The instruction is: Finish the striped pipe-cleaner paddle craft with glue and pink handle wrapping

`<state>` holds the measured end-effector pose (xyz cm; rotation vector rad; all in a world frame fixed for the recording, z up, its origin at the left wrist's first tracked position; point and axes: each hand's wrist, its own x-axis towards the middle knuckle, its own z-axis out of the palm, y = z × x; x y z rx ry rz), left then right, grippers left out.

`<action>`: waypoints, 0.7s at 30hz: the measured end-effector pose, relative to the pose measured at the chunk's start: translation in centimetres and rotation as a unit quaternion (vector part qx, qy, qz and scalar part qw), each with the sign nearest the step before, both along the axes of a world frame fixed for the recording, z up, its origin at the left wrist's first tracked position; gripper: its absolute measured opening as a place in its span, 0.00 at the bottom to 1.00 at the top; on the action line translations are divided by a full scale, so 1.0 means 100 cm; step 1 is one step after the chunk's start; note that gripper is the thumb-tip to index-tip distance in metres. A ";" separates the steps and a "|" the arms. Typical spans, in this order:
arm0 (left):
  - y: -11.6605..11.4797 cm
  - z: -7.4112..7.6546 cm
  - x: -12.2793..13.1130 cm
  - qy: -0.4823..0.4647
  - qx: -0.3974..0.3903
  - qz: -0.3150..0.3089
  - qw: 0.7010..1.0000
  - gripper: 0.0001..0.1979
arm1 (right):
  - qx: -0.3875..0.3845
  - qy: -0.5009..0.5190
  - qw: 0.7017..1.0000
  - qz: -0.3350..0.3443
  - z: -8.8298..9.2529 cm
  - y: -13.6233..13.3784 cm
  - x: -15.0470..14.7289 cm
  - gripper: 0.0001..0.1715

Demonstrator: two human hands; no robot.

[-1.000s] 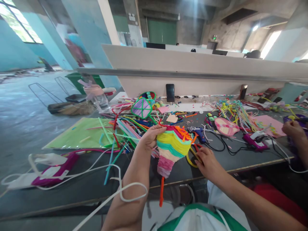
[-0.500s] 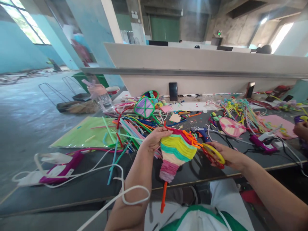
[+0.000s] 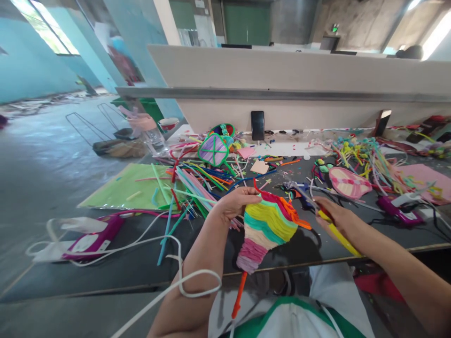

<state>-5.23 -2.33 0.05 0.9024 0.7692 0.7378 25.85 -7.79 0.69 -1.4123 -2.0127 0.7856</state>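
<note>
My left hand [image 3: 235, 203] grips the top left edge of a fan-shaped piece [image 3: 265, 227] woven from pipe cleaners in yellow, teal, cream and pink bands, with an orange stem hanging below the table edge. My right hand [image 3: 333, 217] is closed round yellow-handled scissors [image 3: 338, 234], whose blades point toward the orange loose ends at the fan's upper right. Both hands hover just above the dark table [image 3: 148, 263].
Loose pipe cleaners [image 3: 197, 180], a green sheet [image 3: 130, 188], a purple woven disc [image 3: 213, 151], a pink woven fan [image 3: 348, 182], purple glue guns [image 3: 95, 239] [image 3: 400, 213] with white cords, a phone [image 3: 257, 125] against the back panel and a bottle [image 3: 148, 134] cover the table.
My right hand picked the scissors up from the table beside the fan and raised them to the fan's upper right edge. The left hand kept hold of the fan.
</note>
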 end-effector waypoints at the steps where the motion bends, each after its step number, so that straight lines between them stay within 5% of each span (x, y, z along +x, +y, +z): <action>1: 0.000 -0.001 0.000 0.001 -0.001 0.002 1.000 0.10 | 0.043 -0.064 0.997 0.031 0.004 0.003 -0.003 0.28; 7: -0.001 0.000 0.000 -0.013 -0.001 -0.012 1.000 0.15 | 0.193 -0.332 0.923 0.034 0.015 0.011 -0.025 0.33; 21: -0.004 0.009 0.001 -0.018 -0.017 -0.017 1.000 0.23 | 0.210 -0.399 0.893 0.018 0.010 0.010 -0.043 0.30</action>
